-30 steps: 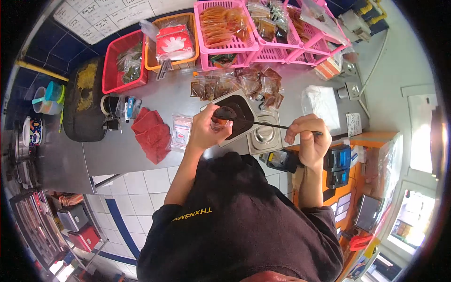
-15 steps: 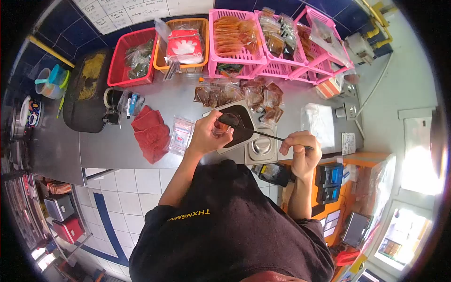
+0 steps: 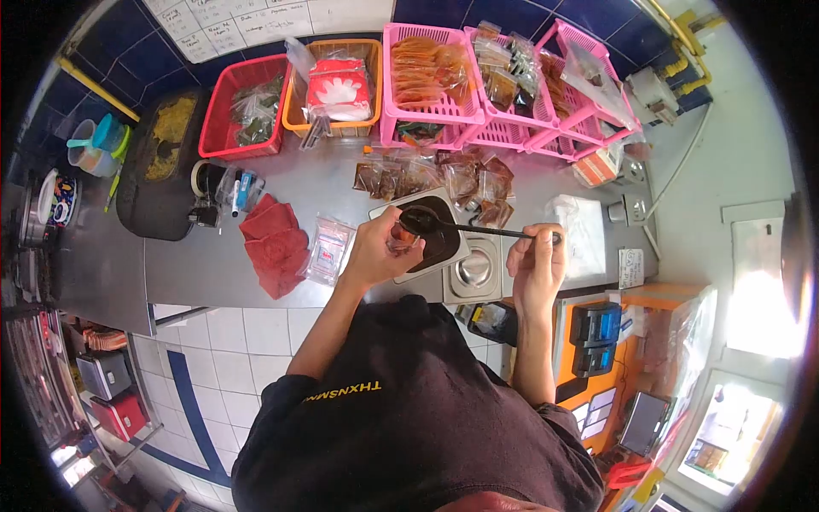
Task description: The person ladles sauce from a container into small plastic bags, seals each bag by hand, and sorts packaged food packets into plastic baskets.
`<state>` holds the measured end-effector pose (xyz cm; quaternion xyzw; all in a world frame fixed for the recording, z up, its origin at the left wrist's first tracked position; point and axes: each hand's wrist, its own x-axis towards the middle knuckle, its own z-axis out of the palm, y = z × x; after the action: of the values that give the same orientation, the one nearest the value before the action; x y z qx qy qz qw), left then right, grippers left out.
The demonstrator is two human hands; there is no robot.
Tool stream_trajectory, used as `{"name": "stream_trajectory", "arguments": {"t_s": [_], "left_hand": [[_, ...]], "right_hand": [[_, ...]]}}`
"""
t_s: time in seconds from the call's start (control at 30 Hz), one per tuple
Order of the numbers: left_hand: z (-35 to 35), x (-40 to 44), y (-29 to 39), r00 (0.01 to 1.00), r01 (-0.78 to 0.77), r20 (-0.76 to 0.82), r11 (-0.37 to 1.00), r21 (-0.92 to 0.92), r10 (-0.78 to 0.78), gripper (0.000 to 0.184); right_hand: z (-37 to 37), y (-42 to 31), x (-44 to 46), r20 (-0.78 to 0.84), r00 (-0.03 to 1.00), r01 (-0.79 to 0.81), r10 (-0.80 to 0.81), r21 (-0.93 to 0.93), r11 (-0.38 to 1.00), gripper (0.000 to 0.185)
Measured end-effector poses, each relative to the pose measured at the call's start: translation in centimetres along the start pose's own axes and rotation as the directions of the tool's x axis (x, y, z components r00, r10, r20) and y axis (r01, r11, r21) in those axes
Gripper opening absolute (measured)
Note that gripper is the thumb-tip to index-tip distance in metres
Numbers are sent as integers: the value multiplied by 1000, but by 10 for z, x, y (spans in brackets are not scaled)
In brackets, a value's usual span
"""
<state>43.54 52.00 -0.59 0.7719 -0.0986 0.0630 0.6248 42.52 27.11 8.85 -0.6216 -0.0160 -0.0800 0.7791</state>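
Observation:
My left hand (image 3: pixel 380 247) is closed around a small clear plastic bag (image 3: pixel 401 239), held over a metal food pan (image 3: pixel 461 241) of dark brown sauce. My right hand (image 3: pixel 537 260) grips the end of a black ladle (image 3: pixel 486 230), whose handle runs almost level to the left. The ladle's bowl lies at the mouth of the bag, above the pan. How much sauce is in the bag is hard to see, as my fingers cover part of it. Beside the pan sits a metal lid (image 3: pixel 473 270) with a round recess.
Filled brown sachets (image 3: pixel 409 177) lie behind the pan. To the left are a stack of small zip bags (image 3: pixel 328 249) and a red cloth (image 3: pixel 271 243). White plastic bags (image 3: pixel 578 235) lie on the right. Pink baskets (image 3: pixel 431 111), an orange basket (image 3: pixel 333 128) and a red basket (image 3: pixel 243 149) line the wall.
My right hand has risen and shifted slightly left, bringing the ladle's handle closer to level. The ladle's bowl has turned at the bag's mouth. My left hand stays nearly in place.

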Motion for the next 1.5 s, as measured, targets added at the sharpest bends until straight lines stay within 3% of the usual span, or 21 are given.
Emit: {"name": "stream_trajectory", "arguments": {"t_s": [0.23,0.33,0.47,0.53,0.57,0.67,0.7,0.73,0.77,0.83,0.9,0.93,1.0,1.13,1.27,1.33,1.37,1.43,1.5], "left_hand": [[4,-1,0,998,-31,-58,999,12,31,34],[2,-3,-1,999,9,-51,1000,-28,-10,35],[-3,-8,-15,994,-62,-91,997,50,66,37],[-3,-11,-16,994,-55,-89,997,59,60,37],[-3,-12,-15,994,-49,-101,998,43,53,37],[1,-12,-13,995,-42,-94,999,19,44,37],[3,-11,-11,995,-47,-87,999,13,48,37],[5,-10,-9,996,-47,-78,999,13,47,37],[7,-10,-5,996,-51,-71,999,16,52,37],[11,-7,1,997,-53,-59,998,15,53,37],[14,-5,6,990,-122,-61,991,47,124,38],[17,-7,8,992,-114,-48,992,45,116,38],[22,-6,9,990,-132,-19,979,157,137,39],[25,-7,12,984,-173,68,970,171,164,41],[21,-9,18,987,-87,150,985,148,64,46],[18,-9,19,977,91,209,952,-293,-29,52],[17,-9,17,977,90,210,952,-293,-28,52],[17,-11,12,975,215,180,758,-615,-131,52],[17,-10,11,979,197,159,749,-633,-124,47]], "right_hand": [[-1,7,1,-184,954,-195,237,220,956,25],[-18,25,-1,-194,940,-209,280,321,924,27],[-39,57,-10,-179,937,-213,301,393,895,27],[-30,66,-16,-443,795,-252,415,382,889,27],[-32,72,-18,-448,790,-254,419,382,888,27],[-41,96,-25,-210,882,-443,422,-63,895,30],[-39,96,-20,-141,864,-503,484,-183,845,35],[-34,95,-20,-148,862,-505,484,-177,845,35],[-26,94,-21,-202,966,-252,159,-613,749,39],[-11,72,-17,-94,983,-22,-161,-915,402,46],[0,42,-14,84,981,164,-174,-838,521,53],[6,29,-19,70,984,148,-167,-840,522,53],[23,10,-26,411,907,381,-92,-710,592,46],[33,15,-24,463,884,413,-65,-708,573,23],[30,16,-21,483,875,403,-28,-697,593,17],[28,10,-19,435,900,320,2,-666,674,14],[26,9,-17,434,901,320,1,-666,674,14],[22,8,-14,444,896,320,-10,-630,708,14],[21,5,-12,438,899,300,7,-628,718,14]]}}
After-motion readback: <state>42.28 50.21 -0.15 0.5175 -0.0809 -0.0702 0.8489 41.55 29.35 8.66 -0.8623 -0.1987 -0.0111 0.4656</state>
